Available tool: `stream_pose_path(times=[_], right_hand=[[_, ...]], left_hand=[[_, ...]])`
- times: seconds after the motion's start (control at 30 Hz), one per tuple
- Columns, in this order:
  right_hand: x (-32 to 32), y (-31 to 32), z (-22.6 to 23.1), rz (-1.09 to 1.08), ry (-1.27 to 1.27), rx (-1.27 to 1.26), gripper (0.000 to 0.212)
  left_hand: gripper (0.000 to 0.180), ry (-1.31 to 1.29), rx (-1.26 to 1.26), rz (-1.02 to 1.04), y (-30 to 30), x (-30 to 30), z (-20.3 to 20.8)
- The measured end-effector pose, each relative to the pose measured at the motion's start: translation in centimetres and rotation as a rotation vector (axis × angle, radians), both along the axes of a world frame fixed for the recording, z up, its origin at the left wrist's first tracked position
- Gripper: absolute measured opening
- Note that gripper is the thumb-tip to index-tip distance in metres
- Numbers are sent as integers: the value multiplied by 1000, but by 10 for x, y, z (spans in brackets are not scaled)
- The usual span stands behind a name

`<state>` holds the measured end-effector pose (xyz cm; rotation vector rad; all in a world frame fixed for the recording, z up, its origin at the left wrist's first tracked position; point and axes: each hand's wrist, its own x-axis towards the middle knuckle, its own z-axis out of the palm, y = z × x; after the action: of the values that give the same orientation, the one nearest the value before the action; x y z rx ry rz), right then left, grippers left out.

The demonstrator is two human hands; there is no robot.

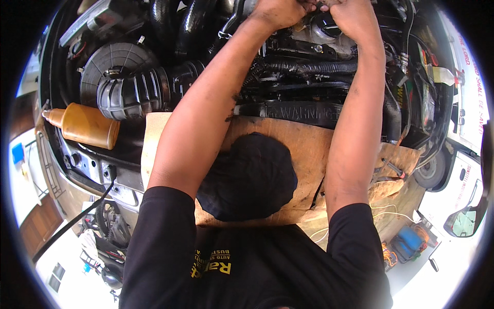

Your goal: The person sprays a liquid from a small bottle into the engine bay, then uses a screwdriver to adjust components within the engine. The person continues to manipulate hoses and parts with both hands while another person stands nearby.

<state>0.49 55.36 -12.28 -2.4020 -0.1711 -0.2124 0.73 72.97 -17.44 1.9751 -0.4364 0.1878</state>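
Both my hands are at the top edge of the head view, over the engine point(303, 72). The fingers of my left hand point(282, 11) are bent inward, close to those of my right hand point(354, 19). My right hand's fingers are closed too. Something small and dark shows between the fingertips, partly cut off by the frame edge, so its kind is unclear. Just below my right hand sits a round cap-like engine part point(325, 26). Between my forearms lies a rounded black cloth item point(252, 177), on a stained brown cover sheet point(303, 149) along the engine bay's front.
A brown-orange bottle with a spout point(90, 126) lies at the left, by a ribbed intake hose point(128, 92) and a round black housing point(121, 64). A hand tool point(393, 167) rests on the sheet's right end. A white vehicle point(465, 190) stands at right, a motorcycle point(110, 232) lower left.
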Motion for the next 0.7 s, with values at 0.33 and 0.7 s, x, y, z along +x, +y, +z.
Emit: stream_pose_path(times=[0.33, 0.7], right_hand=[[-14, 9, 24, 139, 49, 55, 11], [-3, 8, 2, 118, 65, 263, 18]], left_hand=[[27, 21, 112, -124, 15, 1, 13], [28, -40, 24, -265, 19, 11, 3]])
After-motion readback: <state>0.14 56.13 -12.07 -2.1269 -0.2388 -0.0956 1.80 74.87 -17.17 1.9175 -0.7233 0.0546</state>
